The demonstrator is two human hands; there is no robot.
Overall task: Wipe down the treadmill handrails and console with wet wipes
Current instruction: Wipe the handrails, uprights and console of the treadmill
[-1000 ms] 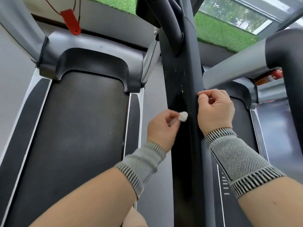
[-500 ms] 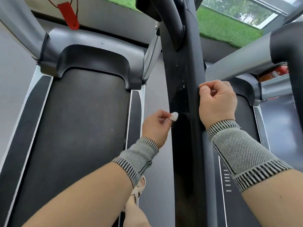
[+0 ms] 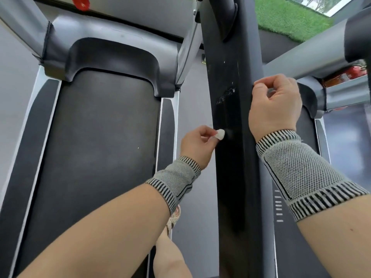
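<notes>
Wet wipe (image 3: 220, 134): small white wad, pinched at the tips of the left hand (image 3: 197, 146), its free end touching the left face of the black handrail (image 3: 230, 121).
Black handrail: long dark bar running from the top of the view to the bottom, centre right; pale streaks and specks on its surface above the wipe.
Left hand: fingers curled in, thumb and forefinger gripping the wad; striped grey knit wrist band (image 3: 175, 182) on the forearm.
Right hand (image 3: 274, 109): at the right edge of the same handrail, higher than the wipe; fingers curled in a loose fist, thumb tip against the bar's edge; whether they hold anything cannot be told. A second, wider wrist band (image 3: 303, 175) sits below it.
Treadmill belt (image 3: 94, 157): dark, left of the handrail, with grey motor cover (image 3: 112, 47) at its head.
Grey handrail tube (image 3: 307, 51): upper right.
Red safety tag (image 3: 80, 3): top edge.
Sandalled foot (image 3: 173, 219): partly visible below the left wrist.
</notes>
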